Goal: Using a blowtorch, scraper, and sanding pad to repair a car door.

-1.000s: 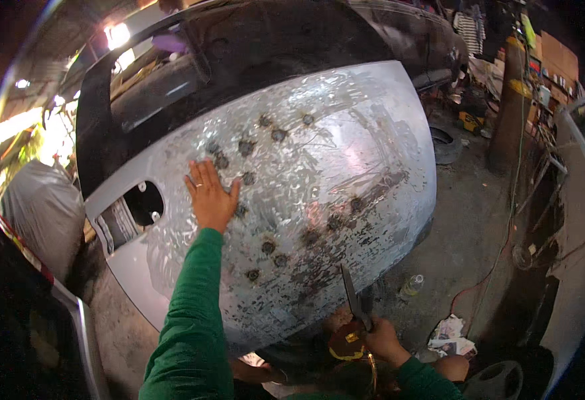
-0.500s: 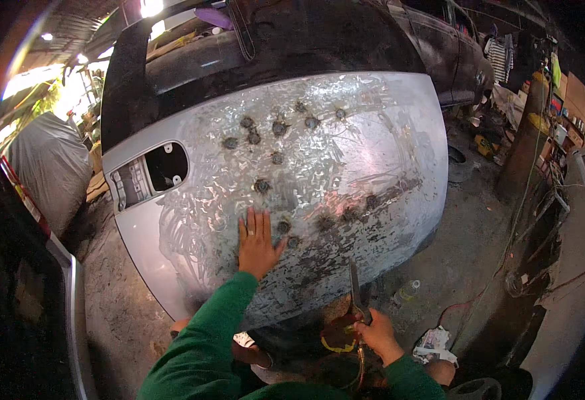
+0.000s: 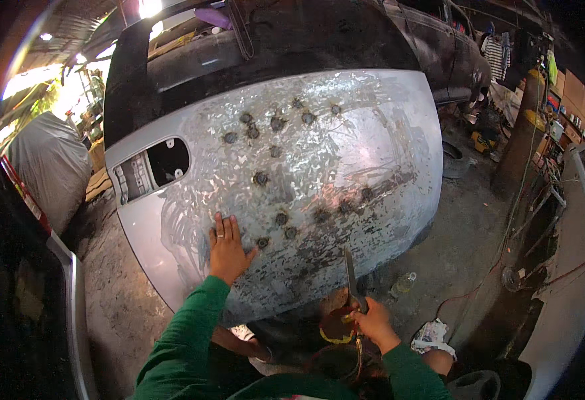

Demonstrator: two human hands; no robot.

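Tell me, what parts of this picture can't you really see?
- Head view: the lower end of the thin blade disappears inside the right hand.
- The round red thing beside that hand is too blurred to identify.
- The left hand lies flat and hides the sanded car door under its palm.
- The workshop clutter at the right rim is dark and bent.
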